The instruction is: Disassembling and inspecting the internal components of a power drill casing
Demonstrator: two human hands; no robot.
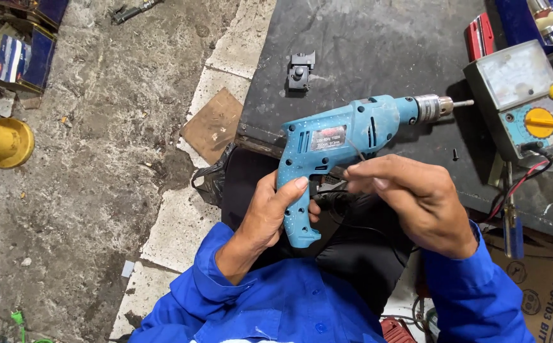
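A blue electric drill (346,136) is held over the front edge of a dark workbench (378,44), its chuck and bit pointing right. My left hand (267,213) grips the drill's handle, thumb on its side. My right hand (416,197) hovers just right of the handle, fingers pinched on a thin dark wire near the trigger opening. A black cable runs down from there over my lap. Both arms wear blue sleeves.
A small black switch part (300,68) lies on the bench at the back. An analog meter (524,95) with a yellow dial and red and black leads stands at right, beside a small black screw (455,154). A yellow object (0,141) rests on the dirty floor at left.
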